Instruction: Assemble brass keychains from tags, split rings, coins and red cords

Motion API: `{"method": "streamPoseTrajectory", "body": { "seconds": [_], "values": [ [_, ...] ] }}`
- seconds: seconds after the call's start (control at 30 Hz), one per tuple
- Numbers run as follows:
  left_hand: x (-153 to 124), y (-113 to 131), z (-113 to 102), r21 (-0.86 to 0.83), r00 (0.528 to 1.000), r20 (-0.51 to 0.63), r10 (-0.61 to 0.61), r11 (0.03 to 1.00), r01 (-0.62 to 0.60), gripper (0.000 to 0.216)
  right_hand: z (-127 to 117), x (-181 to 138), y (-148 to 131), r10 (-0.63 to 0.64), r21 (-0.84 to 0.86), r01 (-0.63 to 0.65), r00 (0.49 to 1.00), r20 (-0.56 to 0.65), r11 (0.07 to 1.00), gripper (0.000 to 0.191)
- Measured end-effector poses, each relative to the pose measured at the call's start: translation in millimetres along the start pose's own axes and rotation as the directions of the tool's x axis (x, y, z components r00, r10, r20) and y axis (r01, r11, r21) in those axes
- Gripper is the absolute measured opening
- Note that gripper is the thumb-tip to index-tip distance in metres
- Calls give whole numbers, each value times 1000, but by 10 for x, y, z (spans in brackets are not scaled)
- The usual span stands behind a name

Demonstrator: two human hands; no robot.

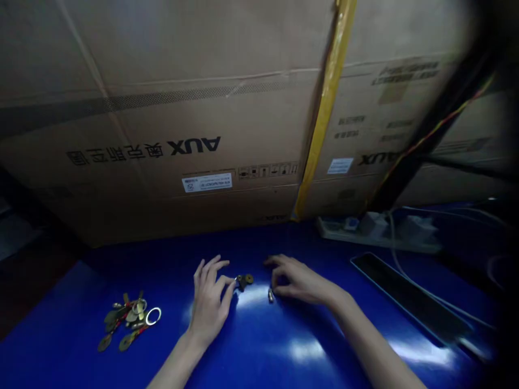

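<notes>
Your left hand (210,302) is resting just left of the lower centre, its thumb and index tips coming close together at the near edge of a small dark metal piece with a round brass-coloured disc (248,279). You are touching or nearly touching that piece; you cannot tell from this view whether the grip is clamping it. The other left fingers are spreading loosely upward.

Your right hand (298,278) is bending in from the lower right, with its grip standing apart: a gap is showing between thumb and index finger. A small, shiny silver-coloured metal fitting (271,295) is lying just beside your right thumb, near the centre of the frame.

Both pieces are sitting at the glossy blue bench (243,351). At the lower left, a pile of brass-coloured discs, silver rings and red-corded pendants (133,316) is lying well apart from your hands.

At the right, a dark flat phone with a light blue edge (409,297) is lying below a white power strip (338,232). Across the top, a large brown cardboard box with upside-down black lettering (141,54) is standing beside a vertical yellow tape strip (324,113).
</notes>
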State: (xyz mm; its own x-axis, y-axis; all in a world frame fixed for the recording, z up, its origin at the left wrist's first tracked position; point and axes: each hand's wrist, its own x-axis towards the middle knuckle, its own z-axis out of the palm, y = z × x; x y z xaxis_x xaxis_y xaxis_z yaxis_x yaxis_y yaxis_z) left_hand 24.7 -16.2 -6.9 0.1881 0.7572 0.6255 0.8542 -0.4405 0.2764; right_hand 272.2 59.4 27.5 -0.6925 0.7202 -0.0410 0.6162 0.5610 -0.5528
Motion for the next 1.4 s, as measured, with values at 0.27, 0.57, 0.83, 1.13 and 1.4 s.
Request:
{"method": "streamPoseTrajectory", "body": {
  "seconds": [0.27,0.57,0.83,1.13,1.4],
  "values": [
    [-12,6,8,-6,1000,-3,17,1000,-17,12,-24,-13,-53,-62,-15,61,997,-43,998,13],
    [-15,-5,22,-13,1000,-1,14,1000,-14,12,74,40,-87,-74,-65,73,997,-20,995,15],
    [-18,-1,16,-13,1000,0,17,1000,-17,12,90,36,-145,-68,-43,69,997,20,997,16],
    [-5,10,11,19,999,-15,49,999,-48,12,106,55,-223,-158,35,160,986,-62,986,9],
    [-1,150,-24,70,990,-27,138,988,-136,14,282,144,-468,-174,27,189,943,-284,982,12]
  ]
}}
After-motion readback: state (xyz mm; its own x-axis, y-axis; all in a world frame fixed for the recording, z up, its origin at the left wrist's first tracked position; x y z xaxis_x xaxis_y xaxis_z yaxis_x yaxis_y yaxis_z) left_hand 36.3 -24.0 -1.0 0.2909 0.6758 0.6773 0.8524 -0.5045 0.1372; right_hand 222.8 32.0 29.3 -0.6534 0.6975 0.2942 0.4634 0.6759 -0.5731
